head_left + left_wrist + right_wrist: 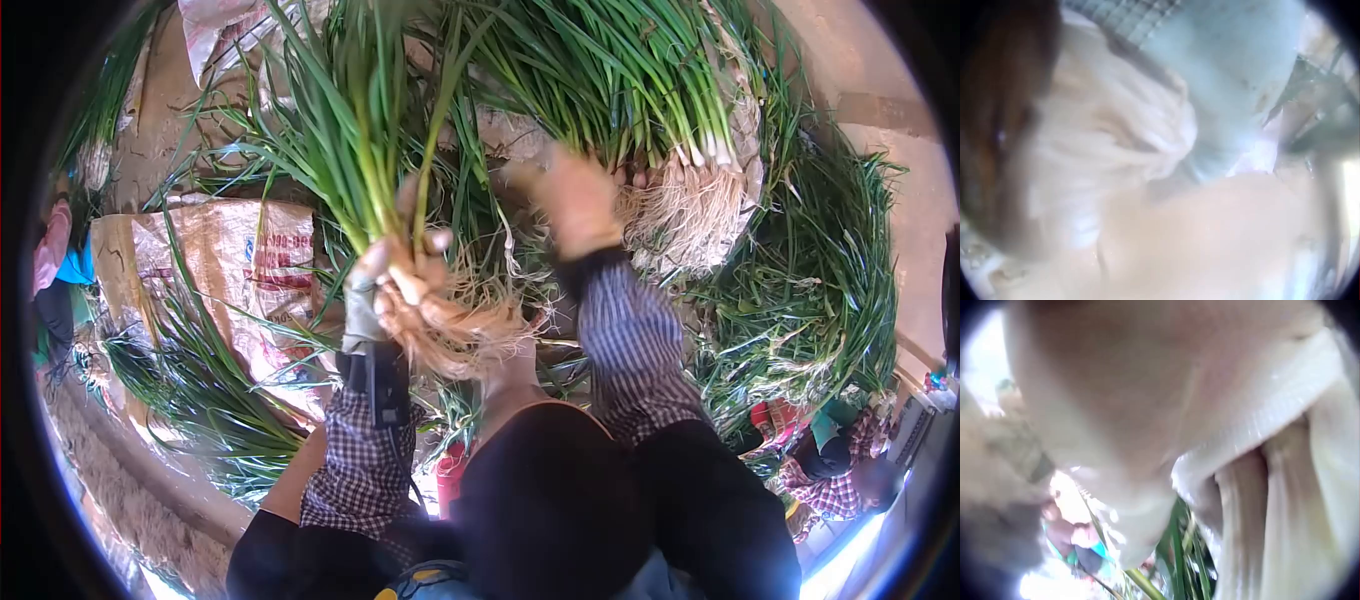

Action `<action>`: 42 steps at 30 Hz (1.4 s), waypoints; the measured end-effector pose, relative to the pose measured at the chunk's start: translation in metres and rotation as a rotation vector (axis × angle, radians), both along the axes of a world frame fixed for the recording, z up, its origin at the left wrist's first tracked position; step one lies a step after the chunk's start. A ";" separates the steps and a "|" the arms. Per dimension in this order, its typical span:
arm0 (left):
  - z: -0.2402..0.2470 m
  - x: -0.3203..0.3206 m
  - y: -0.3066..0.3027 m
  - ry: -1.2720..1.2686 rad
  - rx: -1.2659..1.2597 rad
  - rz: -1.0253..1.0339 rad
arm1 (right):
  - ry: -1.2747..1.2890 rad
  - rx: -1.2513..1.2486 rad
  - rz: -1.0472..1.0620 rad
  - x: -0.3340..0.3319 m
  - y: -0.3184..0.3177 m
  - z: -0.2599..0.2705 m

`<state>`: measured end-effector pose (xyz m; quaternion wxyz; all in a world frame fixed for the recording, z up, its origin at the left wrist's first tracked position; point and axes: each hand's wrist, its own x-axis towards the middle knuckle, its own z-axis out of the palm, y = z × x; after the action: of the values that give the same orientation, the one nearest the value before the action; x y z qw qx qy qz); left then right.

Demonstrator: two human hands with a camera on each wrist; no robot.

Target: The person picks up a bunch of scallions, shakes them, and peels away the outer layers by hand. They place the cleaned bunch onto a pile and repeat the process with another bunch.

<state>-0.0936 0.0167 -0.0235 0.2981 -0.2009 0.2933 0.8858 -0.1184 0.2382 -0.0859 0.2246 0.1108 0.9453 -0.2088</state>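
My left hand [372, 275], in a pale glove, grips a bunch of green onions [375, 190] around the lower stems. Their leaves fan upward, and the long tan roots [465, 325] hang toward my lap. In the left wrist view the light blue glove [1229, 81] fills much of the picture, badly blurred. My right hand [580, 200], blurred, is beside a laid-out pile of green onions [690, 130] with white bulbs and a thick mat of roots. In the right wrist view its fingers [1241, 525] reach down, with green leaves beyond them.
A printed woven sack [215, 250] lies at the left, with more green onions [190, 390] below it. Loose leaves and trimmings [800, 320] heap up at the right. A red container [450, 480] stands by my leg. Other people sit at the far left and lower right.
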 end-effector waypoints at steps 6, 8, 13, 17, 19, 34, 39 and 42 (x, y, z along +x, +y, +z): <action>-0.054 0.034 0.016 -0.164 0.030 -0.239 | 0.027 0.238 -0.067 -0.031 0.037 -0.063; -0.045 0.034 0.017 -0.156 -0.001 -0.275 | -0.204 0.146 0.015 -0.031 -0.012 0.006; -0.048 0.039 0.000 -0.150 -0.179 -0.456 | -0.074 -0.191 0.158 0.021 -0.061 -0.001; -0.023 0.023 0.003 -0.188 -0.157 -0.428 | -0.008 -0.300 0.004 0.015 -0.040 0.008; 0.004 0.015 0.006 -0.179 0.006 -0.249 | -0.189 -0.740 -0.592 0.018 -0.005 -0.036; -0.060 0.023 0.001 -0.064 0.033 -0.238 | -0.472 -0.335 -0.588 -0.011 0.066 -0.029; -0.048 0.014 -0.001 -0.165 -0.002 -0.478 | -0.354 -0.296 -0.001 0.041 -0.037 0.057; -0.046 0.024 0.008 -0.125 -0.032 -0.396 | -0.357 -0.555 0.209 0.056 -0.025 0.043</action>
<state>-0.0692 0.0248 -0.0694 0.4808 -0.1989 0.3221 0.7909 -0.0624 0.2135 -0.0424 0.4280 -0.0171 0.8045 -0.4114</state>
